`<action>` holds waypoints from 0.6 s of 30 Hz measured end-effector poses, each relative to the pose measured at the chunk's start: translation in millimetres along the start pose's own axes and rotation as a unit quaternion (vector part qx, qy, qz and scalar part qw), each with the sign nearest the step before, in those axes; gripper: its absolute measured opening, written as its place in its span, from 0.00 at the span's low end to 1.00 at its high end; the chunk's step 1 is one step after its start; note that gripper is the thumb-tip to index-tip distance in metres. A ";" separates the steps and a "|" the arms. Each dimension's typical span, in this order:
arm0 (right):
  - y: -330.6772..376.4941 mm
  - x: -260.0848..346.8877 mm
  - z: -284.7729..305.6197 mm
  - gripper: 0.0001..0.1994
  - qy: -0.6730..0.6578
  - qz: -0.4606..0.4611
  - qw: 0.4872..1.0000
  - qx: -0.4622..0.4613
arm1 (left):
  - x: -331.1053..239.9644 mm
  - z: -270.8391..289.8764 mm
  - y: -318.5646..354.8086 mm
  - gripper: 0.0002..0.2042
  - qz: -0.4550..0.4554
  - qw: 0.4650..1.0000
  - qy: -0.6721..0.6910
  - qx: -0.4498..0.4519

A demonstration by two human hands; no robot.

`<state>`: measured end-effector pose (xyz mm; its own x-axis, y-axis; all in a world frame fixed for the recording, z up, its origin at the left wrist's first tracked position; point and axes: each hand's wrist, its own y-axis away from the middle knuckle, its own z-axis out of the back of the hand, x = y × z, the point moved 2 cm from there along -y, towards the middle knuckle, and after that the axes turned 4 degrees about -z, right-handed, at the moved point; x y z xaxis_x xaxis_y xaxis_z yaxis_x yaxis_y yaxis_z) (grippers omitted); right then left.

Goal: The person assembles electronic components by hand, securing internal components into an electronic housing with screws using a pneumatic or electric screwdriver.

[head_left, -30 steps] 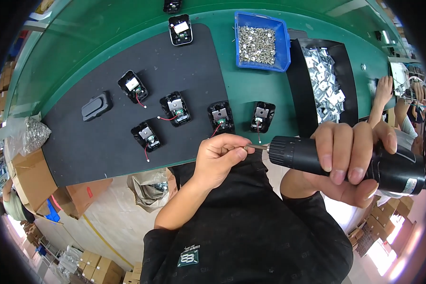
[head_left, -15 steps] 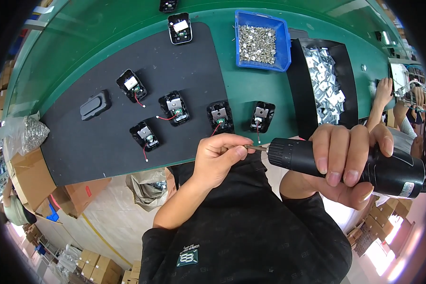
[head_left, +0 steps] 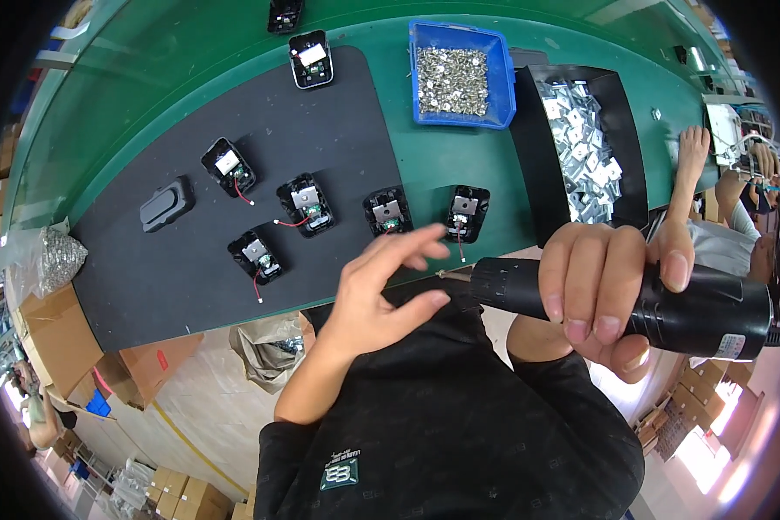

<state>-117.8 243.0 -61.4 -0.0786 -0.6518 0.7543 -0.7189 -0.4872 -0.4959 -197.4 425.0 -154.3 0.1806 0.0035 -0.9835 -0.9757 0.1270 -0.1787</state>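
Note:
My right hand [head_left: 602, 295] is wrapped round a black electric screwdriver [head_left: 711, 305], held sideways with its bit pointing left. A small light-coloured piece, probably a screw, shows at the tip of the bit [head_left: 453, 276]. Just left of that tip, my left hand [head_left: 377, 295] is open, thumb and fingers apart, with nothing in it. Beyond my hands, nearest to them, lie two open black housings, one [head_left: 465, 214] on the green tabletop and one [head_left: 387, 211] at the mat's edge. Each has a metal plate and a small circuit board inside.
More open housings [head_left: 305, 204] with red wires and a closed black case [head_left: 167, 204] lie on the dark mat [head_left: 321, 113]. A blue bin [head_left: 504, 87] holds screws; a black box [head_left: 630, 130] holds metal plates. Another person's arm [head_left: 686, 173] rests at the far right.
My left thumb and fingers have let go of the screwdriver's bit and spread apart, the hand shifting left. The screwdriver in my right hand has moved slightly left. The whole view has shifted a little.

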 end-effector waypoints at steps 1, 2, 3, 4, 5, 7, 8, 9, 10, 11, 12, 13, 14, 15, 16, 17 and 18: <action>2.3 -1.0 1.4 0.29 -0.011 0.002 1.000 -0.008 | -6.4 6.7 -1.3 0.34 -0.009 0.992 -0.128 -0.008; 3.9 -3.4 -0.3 0.29 -0.011 0.003 1.000 -0.008 | -5.0 13.3 -1.5 0.35 -0.072 0.970 -0.228 -0.035; 5.3 -5.9 -2.3 0.29 -0.010 0.024 0.999 -0.038 | -3.4 19.2 0.5 0.36 -0.090 0.950 -0.295 -0.046; 6.0 -6.7 -2.9 0.28 -0.009 0.045 0.997 -0.068 | -2.9 24.6 2.1 0.37 -0.106 0.925 -0.361 -0.056; 5.4 -5.9 -2.1 0.28 -0.010 0.045 0.997 -0.066 | -4.0 29.7 2.6 0.39 -0.108 0.916 -0.382 -0.060; 4.2 -4.4 0.5 0.29 0.008 0.010 0.999 -0.049 | -9.4 35.9 -1.8 0.44 -0.076 0.892 -0.444 -0.036; 2.9 -5.3 0.5 0.29 0.007 0.011 0.999 -0.048 | -11.5 37.4 -6.3 0.46 -0.055 0.878 -0.475 -0.023; 1.6 -6.5 0.1 0.27 0.013 0.013 0.999 -0.036 | -11.0 37.9 -8.5 0.46 -0.056 0.877 -0.476 -0.023; 1.1 -7.2 -0.8 0.25 0.019 0.015 0.999 -0.025 | -8.1 37.3 -10.6 0.46 -0.029 0.865 -0.501 0.016; 0.2 -9.5 -1.8 0.25 0.017 0.015 1.000 -0.022 | -5.3 37.5 -10.7 0.47 0.001 0.849 -0.526 0.051; -0.4 -11.5 -2.7 0.25 0.020 0.019 0.999 -0.020 | -2.7 37.2 -9.4 0.47 0.002 0.848 -0.528 0.048; -1.0 -12.9 -3.2 0.25 0.023 0.022 0.999 -0.019 | 1.3 35.7 -7.5 0.47 -0.009 0.840 -0.540 0.053; -1.2 -11.8 -2.5 0.25 0.025 0.023 0.999 -0.020 | 4.1 33.1 -7.3 0.46 -0.022 0.834 -0.549 0.060; -1.6 -10.7 -1.4 0.26 0.032 0.016 0.999 -0.014 | 4.8 31.2 -8.1 0.44 -0.023 0.833 -0.550 0.055; -1.7 -10.1 -1.1 0.26 0.040 0.009 0.999 -0.007 | 6.4 30.0 -7.8 0.44 -0.024 0.833 -0.549 0.057; -1.2 -10.6 -1.6 0.26 0.041 0.010 0.999 -0.008 | 7.8 29.0 -7.2 0.43 -0.031 0.839 -0.542 0.046; -0.5 -12.2 -2.4 0.26 0.039 0.013 0.999 -0.021 | 8.2 28.1 -6.8 0.41 -0.038 0.844 -0.534 0.036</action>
<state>-118.1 252.6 -69.3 -0.1496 -0.6152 0.7741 -0.7443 -0.4453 -0.4978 -185.7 452.0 -160.4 0.2885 0.8795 -0.3785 -0.9532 0.2263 -0.2006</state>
